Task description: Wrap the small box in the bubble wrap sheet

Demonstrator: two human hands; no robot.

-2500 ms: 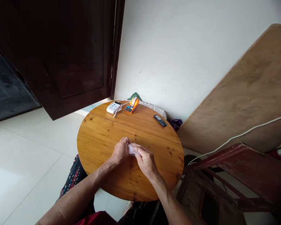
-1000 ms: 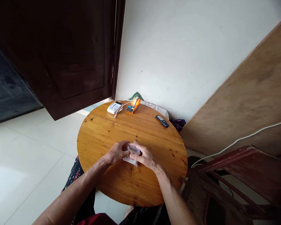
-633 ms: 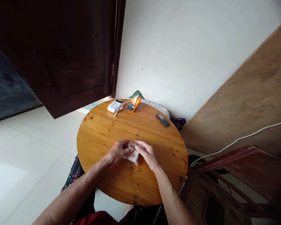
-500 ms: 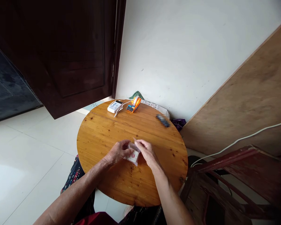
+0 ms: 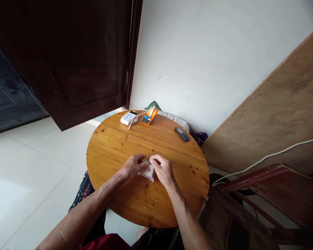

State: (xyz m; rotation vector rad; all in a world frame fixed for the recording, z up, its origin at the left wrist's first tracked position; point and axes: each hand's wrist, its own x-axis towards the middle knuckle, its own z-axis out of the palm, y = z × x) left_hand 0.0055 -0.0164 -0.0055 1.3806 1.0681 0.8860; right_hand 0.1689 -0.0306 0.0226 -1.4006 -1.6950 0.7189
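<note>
A small clear plastic bag [image 5: 149,175] with a whitish flat item inside, marked with a reddish round print, is between my hands above the wooden table. My left hand [image 5: 134,166] pinches the bag's left upper side between thumb and fingers. At its upper right edge, my right hand [image 5: 162,168] has its thumb and fingertips pressed together on the plastic. The fingers partly cover the top of the bag, and what exactly lies inside is too small to make out.
The round wooden table [image 5: 114,146] carries a white box-like device [image 5: 128,118] with a cable, an orange tape dispenser [image 5: 150,116] and a blurred dark elongated object [image 5: 182,134]. A dark door [image 5: 88,69] stands at the left, a reddish wooden chair [image 5: 250,208] at the right.
My right fingers have come down and closed against the bag's top, where a bit of plastic stuck up before. My left hand keeps its hold. The view has shifted slightly.
</note>
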